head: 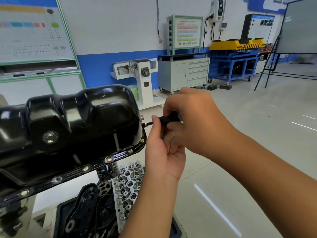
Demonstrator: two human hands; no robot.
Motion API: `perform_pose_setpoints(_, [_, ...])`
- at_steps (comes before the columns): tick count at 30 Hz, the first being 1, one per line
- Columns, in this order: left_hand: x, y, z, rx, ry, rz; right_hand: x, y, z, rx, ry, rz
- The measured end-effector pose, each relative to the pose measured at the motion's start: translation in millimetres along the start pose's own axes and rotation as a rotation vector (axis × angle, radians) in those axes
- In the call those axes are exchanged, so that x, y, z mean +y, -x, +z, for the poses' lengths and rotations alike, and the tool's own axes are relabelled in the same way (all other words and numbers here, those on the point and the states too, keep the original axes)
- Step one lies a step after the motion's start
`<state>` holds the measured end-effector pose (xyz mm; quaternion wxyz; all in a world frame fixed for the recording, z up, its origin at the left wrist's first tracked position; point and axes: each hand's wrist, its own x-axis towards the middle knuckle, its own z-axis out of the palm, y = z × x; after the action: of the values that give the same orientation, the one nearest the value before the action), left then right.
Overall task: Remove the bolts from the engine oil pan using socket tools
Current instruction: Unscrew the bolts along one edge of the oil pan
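A glossy black oil pan [72,121] faces up on the engine at the left. Several bolts run along its near flange, one of them at the middle [109,159]. A black socket driver [164,119] points at the pan's right end, its metal tip [147,124] at the flange corner. My right hand [197,121] grips the driver's handle from above. My left hand [163,150] comes up from below and pinches the shaft just behind the tip. A large drain plug [50,137] sits on the pan's side.
Below the pan lie a cylinder head [128,188], a black oil filter [107,172] and a black cover with gears [89,208]. A white engine stand [144,79], a grey tool cabinet [185,74] and a blue-yellow bench [236,54] stand beyond on the tiled floor.
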<state>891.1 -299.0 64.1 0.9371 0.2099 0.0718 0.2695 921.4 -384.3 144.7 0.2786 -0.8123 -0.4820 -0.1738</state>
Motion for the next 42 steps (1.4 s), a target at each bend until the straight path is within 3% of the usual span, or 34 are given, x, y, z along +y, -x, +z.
perform_pose_setpoints(11, [17, 0, -5, -0.112, 0.094, -0.023, -3, 2, 19, 0.139, -0.091, 0.117])
perform_pose_setpoints(18, [17, -10, -11, 0.001, 0.049, 0.062, -7, 1, 10, 0.07, -0.131, -0.06])
perform_pose_setpoints(23, [11, -12, -14, -0.044, 0.106, 0.026, -9, -3, 13, 0.178, -0.08, 0.106])
perform_pose_setpoints(30, [9, -12, -11, -0.007, 0.035, 0.018, -3, 1, 7, 0.062, -0.012, -0.087])
perform_pose_setpoints(32, [10, -13, -12, -0.032, 0.012, 0.007, -5, 4, 10, 0.103, -0.048, -0.065])
perform_pose_setpoints(36, [12, -9, -12, -0.132, 0.079, -0.036, -4, 1, 18, 0.147, -0.043, 0.154])
perform_pose_setpoints(42, [11, -7, -7, -0.013, 0.003, -0.038, 1, 3, 13, 0.066, -0.039, 0.027])
